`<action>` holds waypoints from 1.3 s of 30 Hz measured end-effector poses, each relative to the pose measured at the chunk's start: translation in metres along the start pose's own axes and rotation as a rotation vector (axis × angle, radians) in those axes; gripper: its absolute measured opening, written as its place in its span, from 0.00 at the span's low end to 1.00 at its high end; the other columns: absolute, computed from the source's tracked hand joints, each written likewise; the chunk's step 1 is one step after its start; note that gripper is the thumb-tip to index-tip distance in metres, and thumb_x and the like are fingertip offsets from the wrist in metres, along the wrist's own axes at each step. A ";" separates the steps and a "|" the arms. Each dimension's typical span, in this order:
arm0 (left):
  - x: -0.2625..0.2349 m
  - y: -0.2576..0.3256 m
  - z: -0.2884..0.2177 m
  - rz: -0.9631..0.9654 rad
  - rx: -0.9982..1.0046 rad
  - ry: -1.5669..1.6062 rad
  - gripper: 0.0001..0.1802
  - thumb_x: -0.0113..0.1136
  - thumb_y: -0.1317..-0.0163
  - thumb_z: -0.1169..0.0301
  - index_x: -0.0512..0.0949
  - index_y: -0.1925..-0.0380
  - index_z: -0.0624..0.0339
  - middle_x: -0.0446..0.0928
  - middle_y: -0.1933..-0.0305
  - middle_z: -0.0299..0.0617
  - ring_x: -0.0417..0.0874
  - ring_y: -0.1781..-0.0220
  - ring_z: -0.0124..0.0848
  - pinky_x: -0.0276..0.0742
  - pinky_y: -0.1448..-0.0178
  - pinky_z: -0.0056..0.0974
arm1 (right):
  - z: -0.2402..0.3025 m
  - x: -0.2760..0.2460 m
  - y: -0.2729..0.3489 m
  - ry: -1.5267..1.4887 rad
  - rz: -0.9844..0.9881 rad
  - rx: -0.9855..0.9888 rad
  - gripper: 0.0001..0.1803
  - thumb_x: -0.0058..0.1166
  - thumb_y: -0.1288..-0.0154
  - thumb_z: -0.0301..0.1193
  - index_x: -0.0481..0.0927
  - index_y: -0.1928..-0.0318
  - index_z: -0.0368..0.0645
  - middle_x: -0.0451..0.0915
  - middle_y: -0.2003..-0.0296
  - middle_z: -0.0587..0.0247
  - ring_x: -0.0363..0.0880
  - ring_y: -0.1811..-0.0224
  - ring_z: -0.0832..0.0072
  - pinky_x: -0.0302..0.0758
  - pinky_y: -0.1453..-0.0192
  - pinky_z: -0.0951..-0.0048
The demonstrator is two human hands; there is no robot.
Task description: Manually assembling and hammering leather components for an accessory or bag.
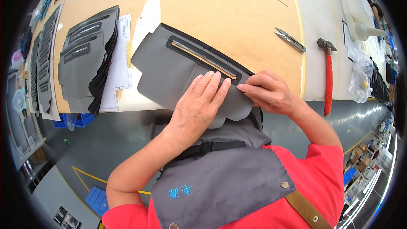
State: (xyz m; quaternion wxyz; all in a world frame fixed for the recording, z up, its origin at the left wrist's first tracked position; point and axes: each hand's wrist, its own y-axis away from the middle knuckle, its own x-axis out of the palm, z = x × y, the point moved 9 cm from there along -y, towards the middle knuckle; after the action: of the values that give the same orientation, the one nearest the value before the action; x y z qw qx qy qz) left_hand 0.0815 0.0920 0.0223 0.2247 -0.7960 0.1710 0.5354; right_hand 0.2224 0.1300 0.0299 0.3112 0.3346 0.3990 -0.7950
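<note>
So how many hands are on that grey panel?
2. The left hand lies on the grey panel, fingertips just below its long slot; the right hand touches the panel's right end. Both show plainly.

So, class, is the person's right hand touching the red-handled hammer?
Apart. The head view plainly shows tabletop between the right hand, at the grey panel's edge, and the red-handled hammer.

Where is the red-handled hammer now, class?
Toward the right of the head view, the hammer lies on the table, between the thread snips on its left and the clear plastic bag.
</note>
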 end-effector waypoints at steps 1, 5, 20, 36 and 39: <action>-0.003 -0.001 0.004 -0.005 -0.002 -0.006 0.29 0.59 0.40 0.77 0.77 0.35 0.59 0.76 0.36 0.50 0.77 0.32 0.46 0.74 0.26 0.46 | -0.001 -0.003 0.000 -0.097 -0.006 0.026 0.25 0.68 0.49 0.19 0.86 0.47 0.41 0.79 0.60 0.62 0.79 0.63 0.67 0.77 0.59 0.66; -0.019 -0.012 0.031 0.157 0.115 0.332 0.26 0.55 0.48 0.87 0.82 0.48 0.60 0.81 0.42 0.45 0.78 0.33 0.45 0.72 0.25 0.46 | -0.019 -0.027 -0.015 -0.014 -0.157 0.246 0.17 0.65 0.36 0.21 0.86 0.46 0.44 0.81 0.57 0.56 0.80 0.60 0.63 0.79 0.59 0.65; -0.051 -0.008 0.104 -0.246 -0.092 0.210 0.21 0.52 0.45 0.90 0.82 0.54 0.61 0.83 0.54 0.46 0.82 0.48 0.47 0.78 0.42 0.46 | -0.009 0.041 -0.073 -0.113 -0.106 0.312 0.06 0.66 0.35 0.30 0.84 0.59 0.46 0.80 0.60 0.64 0.78 0.56 0.63 0.72 0.49 0.63; -0.038 0.032 0.143 -0.196 -0.625 0.538 0.06 0.70 0.42 0.76 0.84 0.65 0.62 0.82 0.64 0.44 0.83 0.59 0.40 0.79 0.53 0.43 | -0.004 0.070 -0.110 0.024 0.100 0.350 0.07 0.66 0.38 0.30 0.80 0.65 0.45 0.79 0.69 0.65 0.78 0.62 0.64 0.71 0.56 0.63; -0.038 0.027 0.145 -0.160 -0.583 0.550 0.07 0.70 0.42 0.75 0.83 0.64 0.62 0.83 0.65 0.45 0.83 0.60 0.39 0.80 0.55 0.42 | -0.007 0.072 -0.110 -0.112 0.053 0.363 0.07 0.66 0.38 0.30 0.80 0.64 0.45 0.79 0.70 0.65 0.79 0.63 0.64 0.71 0.56 0.63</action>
State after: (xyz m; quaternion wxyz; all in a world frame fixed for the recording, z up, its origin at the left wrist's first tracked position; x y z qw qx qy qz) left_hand -0.0590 0.1495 0.0057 -0.0235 -0.9506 0.0034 0.3094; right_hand 0.0984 0.1732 0.0173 0.2883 0.3507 0.2220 -0.8629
